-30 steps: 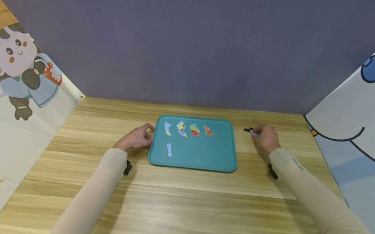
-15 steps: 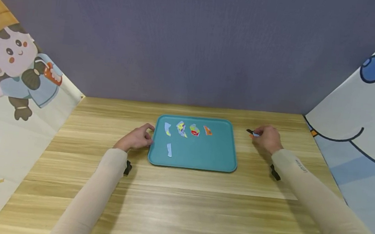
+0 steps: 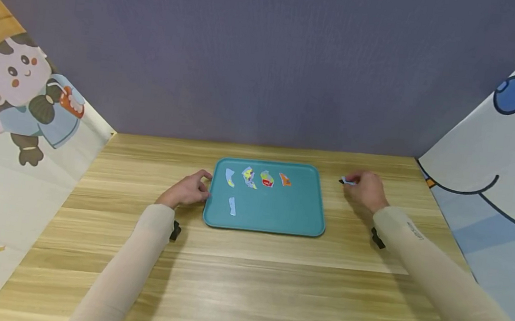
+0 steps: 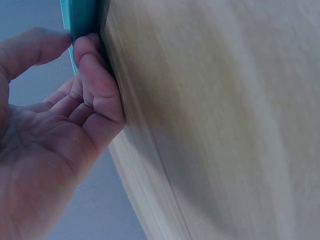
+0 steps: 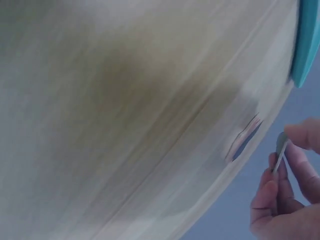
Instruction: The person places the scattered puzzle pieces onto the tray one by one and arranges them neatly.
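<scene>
A teal tray lies on the table, bearing several flat, irregular picture pieces: a blue-yellow piece, a patterned yellow piece, a green-red piece, an orange piece, and a lower pale-blue strip. My left hand grips the tray's left rim, thumb against it and fingers curled at its side in the left wrist view. Right of the tray, my right hand pinches a flat light-blue piece between thumb and fingers. Just past it, a dark-edged piece rests on the table.
The wood-grain table ends at a grey-purple wall behind the tray. Cartoon-printed panels stand at the left and right. A black wrist strap shows under the right sleeve.
My right hand has shifted slightly right, and the light-blue piece in its fingers now covers more of the dark-edged piece. The left hand and tray have stayed still.
</scene>
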`<state>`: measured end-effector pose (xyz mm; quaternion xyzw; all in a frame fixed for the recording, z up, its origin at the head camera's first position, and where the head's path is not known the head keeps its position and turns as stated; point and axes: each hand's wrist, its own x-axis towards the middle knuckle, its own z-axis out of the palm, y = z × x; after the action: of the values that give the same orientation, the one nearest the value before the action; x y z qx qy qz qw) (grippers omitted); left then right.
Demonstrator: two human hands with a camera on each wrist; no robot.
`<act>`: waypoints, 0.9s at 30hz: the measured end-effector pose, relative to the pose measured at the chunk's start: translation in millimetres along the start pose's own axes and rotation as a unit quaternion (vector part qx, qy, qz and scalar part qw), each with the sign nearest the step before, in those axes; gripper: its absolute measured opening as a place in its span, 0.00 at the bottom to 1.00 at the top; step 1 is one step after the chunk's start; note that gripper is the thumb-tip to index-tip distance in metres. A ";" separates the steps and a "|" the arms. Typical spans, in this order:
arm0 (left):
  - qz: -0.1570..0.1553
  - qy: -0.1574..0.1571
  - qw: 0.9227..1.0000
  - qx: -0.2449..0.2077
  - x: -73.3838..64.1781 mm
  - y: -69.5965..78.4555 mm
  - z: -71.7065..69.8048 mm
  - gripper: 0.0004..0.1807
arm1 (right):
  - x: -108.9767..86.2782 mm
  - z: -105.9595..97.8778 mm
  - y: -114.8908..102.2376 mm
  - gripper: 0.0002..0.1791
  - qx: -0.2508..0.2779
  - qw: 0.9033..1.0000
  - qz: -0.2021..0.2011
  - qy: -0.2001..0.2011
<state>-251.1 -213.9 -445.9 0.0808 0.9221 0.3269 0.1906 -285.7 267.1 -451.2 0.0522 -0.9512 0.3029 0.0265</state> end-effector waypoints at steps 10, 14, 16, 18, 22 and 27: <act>-0.005 -0.001 1.000 0.001 0.4 -0.8 0.2 0.28 | -7.7 14.9 -33.8 0.08 0.027 0.995 -0.095 0.031; -0.004 -0.002 1.000 0.004 0.3 -1.3 0.0 0.28 | -14.0 22.2 -53.7 0.08 0.019 0.991 -0.128 0.027; -0.002 -0.004 1.000 0.005 0.3 -1.4 0.0 0.29 | -17.9 25.7 -64.2 0.08 0.012 0.990 -0.142 0.022; -0.003 -0.004 1.000 0.005 0.2 -1.2 0.0 0.29 | -21.9 29.2 -74.4 0.08 0.005 0.988 -0.156 0.018; -0.002 -0.005 1.000 0.006 0.4 -1.4 -0.1 0.29 | -28.1 37.7 -93.8 0.08 -0.002 0.984 -0.177 0.006; -0.002 -0.003 1.000 0.005 0.1 -0.6 0.2 0.28 | -33.8 49.2 -113.5 0.06 -0.025 0.980 -0.196 -0.022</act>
<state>-251.1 -214.2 -446.4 0.0812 0.9234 0.3213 0.1935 -239.9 149.4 -428.9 0.2440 -0.9300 0.2670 0.0656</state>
